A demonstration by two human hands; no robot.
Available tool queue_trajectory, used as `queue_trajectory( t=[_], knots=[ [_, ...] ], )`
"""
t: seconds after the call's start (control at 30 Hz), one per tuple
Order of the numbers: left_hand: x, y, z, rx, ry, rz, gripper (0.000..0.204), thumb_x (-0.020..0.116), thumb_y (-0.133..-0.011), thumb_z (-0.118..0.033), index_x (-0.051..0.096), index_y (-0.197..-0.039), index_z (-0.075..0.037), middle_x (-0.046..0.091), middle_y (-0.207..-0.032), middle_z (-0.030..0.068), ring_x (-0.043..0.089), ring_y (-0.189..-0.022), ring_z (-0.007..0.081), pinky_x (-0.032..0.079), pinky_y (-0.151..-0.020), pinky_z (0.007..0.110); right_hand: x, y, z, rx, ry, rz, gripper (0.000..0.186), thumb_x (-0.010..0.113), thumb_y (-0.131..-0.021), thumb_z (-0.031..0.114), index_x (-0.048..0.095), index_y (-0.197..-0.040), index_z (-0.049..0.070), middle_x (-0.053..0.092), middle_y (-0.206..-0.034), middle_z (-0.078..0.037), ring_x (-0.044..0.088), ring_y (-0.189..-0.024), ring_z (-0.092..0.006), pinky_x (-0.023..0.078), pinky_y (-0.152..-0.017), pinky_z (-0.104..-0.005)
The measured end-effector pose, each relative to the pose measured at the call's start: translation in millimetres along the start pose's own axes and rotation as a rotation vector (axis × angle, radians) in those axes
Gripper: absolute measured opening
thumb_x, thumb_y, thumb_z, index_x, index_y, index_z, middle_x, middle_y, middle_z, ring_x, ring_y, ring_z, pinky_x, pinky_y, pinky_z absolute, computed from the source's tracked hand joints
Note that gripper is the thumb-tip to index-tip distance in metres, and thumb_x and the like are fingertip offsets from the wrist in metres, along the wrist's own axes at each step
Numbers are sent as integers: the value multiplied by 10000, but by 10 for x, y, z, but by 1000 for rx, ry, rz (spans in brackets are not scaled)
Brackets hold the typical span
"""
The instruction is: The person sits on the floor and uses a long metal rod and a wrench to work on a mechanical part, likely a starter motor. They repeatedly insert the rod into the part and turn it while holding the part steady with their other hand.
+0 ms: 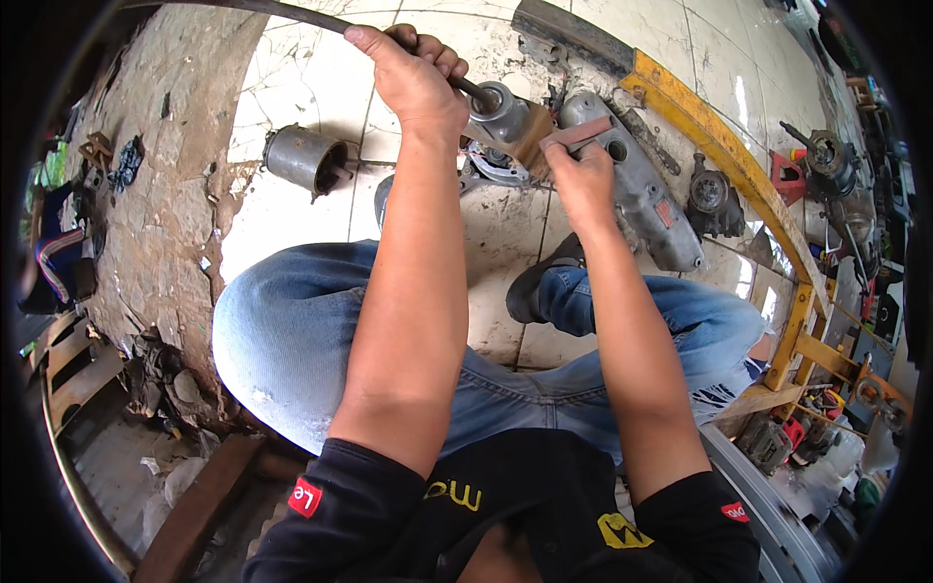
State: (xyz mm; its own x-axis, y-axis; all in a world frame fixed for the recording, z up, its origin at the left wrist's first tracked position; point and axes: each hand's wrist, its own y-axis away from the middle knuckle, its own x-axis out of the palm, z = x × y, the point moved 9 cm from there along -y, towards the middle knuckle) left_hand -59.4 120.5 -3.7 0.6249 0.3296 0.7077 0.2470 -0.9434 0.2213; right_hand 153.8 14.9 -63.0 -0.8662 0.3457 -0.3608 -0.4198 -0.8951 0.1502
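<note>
My left hand (418,83) is closed round a long dark metal bar (292,12) that runs off past the upper left. The bar's near end meets the top of a round grey metal part (503,115); how far it goes in cannot be made out. My right hand (581,185) is closed, pinching a flat reddish-brown piece (583,132) whose material is unclear. A brown block (535,141) lies between that hand and the round part. Just right of my right hand rests a long grey metal cover (646,199) with a round hole.
A grey metal cylinder (299,158) lies on the tiles at left. A yellow metal frame (724,126) curves along the right, with a small dark mechanical part (712,194) beside it. My legs flank the work area. Rough concrete (160,185) borders the tiles on the left.
</note>
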Motion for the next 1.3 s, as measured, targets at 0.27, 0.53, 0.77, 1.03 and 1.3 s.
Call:
queue_trajectory(
  t=[0.27,0.53,0.77,1.03,1.3],
  knots=[
    [-53,-24,42,30,-108,-59,649,228,-891,-761,360,-804,-132,291,-560,-7,263,-466,144,278,-440,291,-81,75,-363,225,-295,17,172,616,-845,118,655,-938,-21,612,-742,-23,518,-615,-80,405,-548,-255],
    [-121,-39,2,70,-157,-119,631,207,-902,-747,341,-800,-138,271,-552,-10,261,-453,144,254,-416,287,157,36,-311,235,-419,68,204,629,-857,155,680,-897,-39,663,-786,-79,575,-656,-126,450,-609,-287],
    [-123,6,11,82,-166,-147,658,207,-882,-773,339,-797,-134,281,-535,-12,263,-433,136,257,-402,281,321,-113,-107,58,-201,74,170,648,-842,151,694,-889,-6,650,-745,-49,543,-587,-111,411,-529,-273],
    [-118,60,32,57,-118,-143,620,218,-915,-729,338,-795,-132,243,-542,-18,231,-464,143,239,-435,289,370,-176,-39,87,37,124,194,625,-791,151,702,-806,-27,657,-711,-68,577,-630,-144,443,-592,-296],
    [-106,11,58,52,-102,-95,681,208,-867,-787,329,-777,-123,255,-505,-22,238,-414,119,255,-391,269,278,-313,51,159,87,45,232,642,-734,189,701,-812,-22,692,-769,-168,670,-746,-278,498,-721,-361]
  ],
)
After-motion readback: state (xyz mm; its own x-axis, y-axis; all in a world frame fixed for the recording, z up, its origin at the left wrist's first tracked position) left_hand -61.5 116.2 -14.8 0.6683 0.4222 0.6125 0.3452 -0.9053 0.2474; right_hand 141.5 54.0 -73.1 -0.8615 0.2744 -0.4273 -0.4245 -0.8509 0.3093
